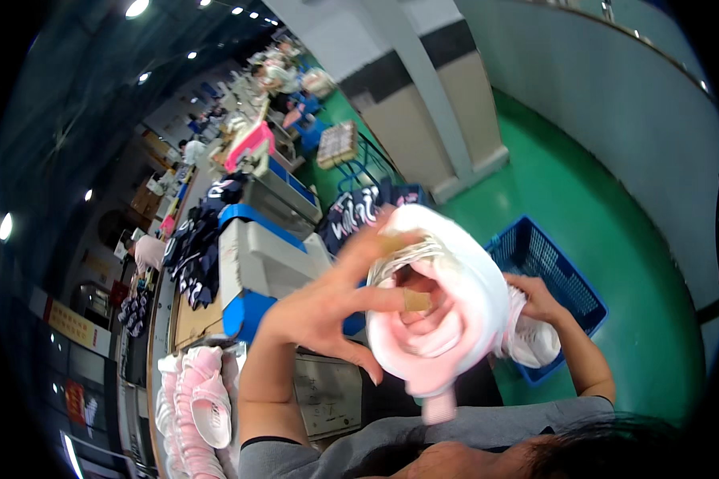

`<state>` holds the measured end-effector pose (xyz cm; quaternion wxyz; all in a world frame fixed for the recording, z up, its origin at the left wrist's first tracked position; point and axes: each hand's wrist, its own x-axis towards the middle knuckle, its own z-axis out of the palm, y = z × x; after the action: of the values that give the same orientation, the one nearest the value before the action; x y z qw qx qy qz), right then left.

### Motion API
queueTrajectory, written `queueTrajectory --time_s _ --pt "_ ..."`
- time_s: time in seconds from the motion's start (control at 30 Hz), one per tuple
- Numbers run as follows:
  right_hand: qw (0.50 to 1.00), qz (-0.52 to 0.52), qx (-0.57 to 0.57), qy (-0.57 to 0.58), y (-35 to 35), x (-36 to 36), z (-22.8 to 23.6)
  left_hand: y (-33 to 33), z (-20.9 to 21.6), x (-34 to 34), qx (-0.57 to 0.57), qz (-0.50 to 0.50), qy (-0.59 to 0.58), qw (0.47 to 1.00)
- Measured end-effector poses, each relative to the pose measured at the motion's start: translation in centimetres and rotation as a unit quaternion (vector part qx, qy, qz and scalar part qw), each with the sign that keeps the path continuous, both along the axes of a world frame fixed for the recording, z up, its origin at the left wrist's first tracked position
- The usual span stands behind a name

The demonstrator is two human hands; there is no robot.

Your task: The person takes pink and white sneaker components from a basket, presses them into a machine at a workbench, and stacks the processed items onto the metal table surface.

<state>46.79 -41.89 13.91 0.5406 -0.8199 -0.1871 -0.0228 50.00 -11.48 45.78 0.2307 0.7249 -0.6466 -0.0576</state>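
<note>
In front of me is a pink and white padded fabric bundle (463,299), rounded and hollow like a bowl, with layered edges at its upper left and a pink tab hanging below. Its exact kind does not show. My left hand (339,291) is spread over its left side, thumb stretched away. One finger with tan tape at the tip reaches into the hollow, and another lies against the layered edges; this hand is slightly blurred. At the bundle's right end, my right hand (538,299) grips the gathered pink and white fabric, its fingertips partly hidden.
A blue plastic basket (587,299) stands on the green floor at right. Pink and white pieces (196,399) are stacked at lower left. Navy printed pieces (193,247) lie on the bench beside a white and blue machine (268,251). A pillar (423,96) rises ahead; people work far off.
</note>
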Motion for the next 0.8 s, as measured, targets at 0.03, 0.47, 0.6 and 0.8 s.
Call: queueTrajectory --time_s 0.03,0.47,0.6,0.8 --pt "0.997 0.059 0.021 0.038 1.1 -1.0 1.8 0.8 -1.6 -1.5 -0.043 -0.011 0.095 0.994" --pt "0.880 0.204 0.044 0.428 11.6 -13.8 4.9 12.4 -40.7 -1.1 -0.374 0.342 0.714 0.484" --pt "0.863 0.255 -0.068 0.431 15.6 -11.0 6.3 12.2 -40.1 -6.5 -0.378 0.361 0.778 0.350" --pt "0.801 0.371 -0.150 0.445 22.1 -4.8 3.4 17.6 -49.4 -9.9 -0.293 0.476 0.700 0.445"
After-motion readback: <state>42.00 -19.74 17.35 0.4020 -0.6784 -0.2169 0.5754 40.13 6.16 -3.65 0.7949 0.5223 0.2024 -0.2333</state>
